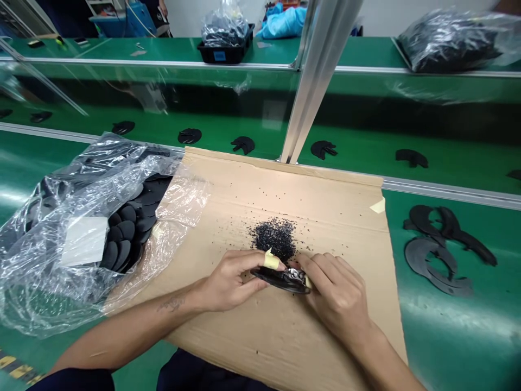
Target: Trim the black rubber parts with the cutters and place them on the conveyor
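Note:
My left hand [232, 279] is closed around a flat black plastic part [280, 281], its taped fingertip resting on the part's top edge. My right hand [331, 288] is pinched on the same part's right end, where something small and shiny shows; I cannot make out what it is. Both hands rest on a sheet of brown cardboard [285, 201]. Just beyond the fingers lies a small heap of black shavings [274, 239].
A clear plastic bag [81, 228] full of black round parts lies at the left. A few finished black parts [443, 244] sit on the green table at right. Single black parts [243, 144] lie along the green conveyor behind. An aluminium post [313, 81] rises ahead.

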